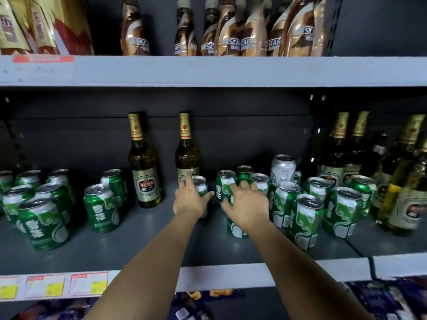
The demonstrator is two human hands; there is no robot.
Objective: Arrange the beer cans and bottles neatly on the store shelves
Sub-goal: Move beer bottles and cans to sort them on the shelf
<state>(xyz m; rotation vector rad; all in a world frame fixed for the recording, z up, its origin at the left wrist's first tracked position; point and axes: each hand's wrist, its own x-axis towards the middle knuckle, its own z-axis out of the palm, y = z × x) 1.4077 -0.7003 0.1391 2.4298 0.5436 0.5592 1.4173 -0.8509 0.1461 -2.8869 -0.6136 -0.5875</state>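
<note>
Here, both hands are reaching onto the middle shelf (208, 250) at frame centre. The left hand (190, 202) is curling round a small green can (200, 184), forefinger raised toward a bottle (187, 153). The right hand (247, 207) is lying spread over another green can (234, 225), its grip hidden. Cans and bottles are all standing upright, tops up. Two brown bottles are standing mid-frame, the other (143, 162) to the left; seven cans are clustering lower left

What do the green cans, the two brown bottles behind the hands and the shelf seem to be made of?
Green cans: likely aluminium, glossy print, bare silvery tops. Brown bottles: apparently glass, translucent with highlights, gold foil necks. Shelf: probably painted metal, matte grey.
</note>
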